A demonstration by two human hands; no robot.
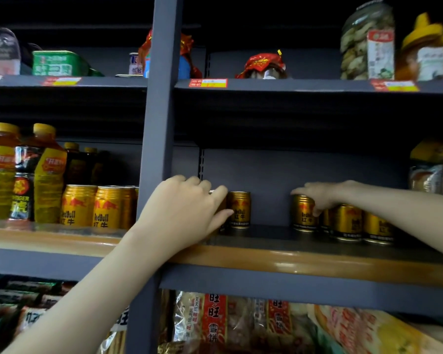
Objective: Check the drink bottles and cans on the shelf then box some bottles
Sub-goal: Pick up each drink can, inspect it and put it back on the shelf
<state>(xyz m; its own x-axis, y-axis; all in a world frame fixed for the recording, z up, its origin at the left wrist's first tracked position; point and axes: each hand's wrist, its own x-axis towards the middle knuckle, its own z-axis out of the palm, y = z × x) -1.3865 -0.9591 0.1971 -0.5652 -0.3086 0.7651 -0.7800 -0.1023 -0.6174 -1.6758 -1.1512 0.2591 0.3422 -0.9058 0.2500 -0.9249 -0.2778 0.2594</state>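
Left hand wraps half-hidden can, centre frame | right hand pinches gold can | I reckon: label check.

Single head view; close to the shelf, seemingly tilted upward

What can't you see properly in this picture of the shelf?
- Head view: whatever lies under the left hand; the hand covers it.
- Head view: the row past the gold can the right hand holds; the forearm covers it.
- Head view: price tag print; too blurred.
- Head view: snack bags; cut by the bottom edge.
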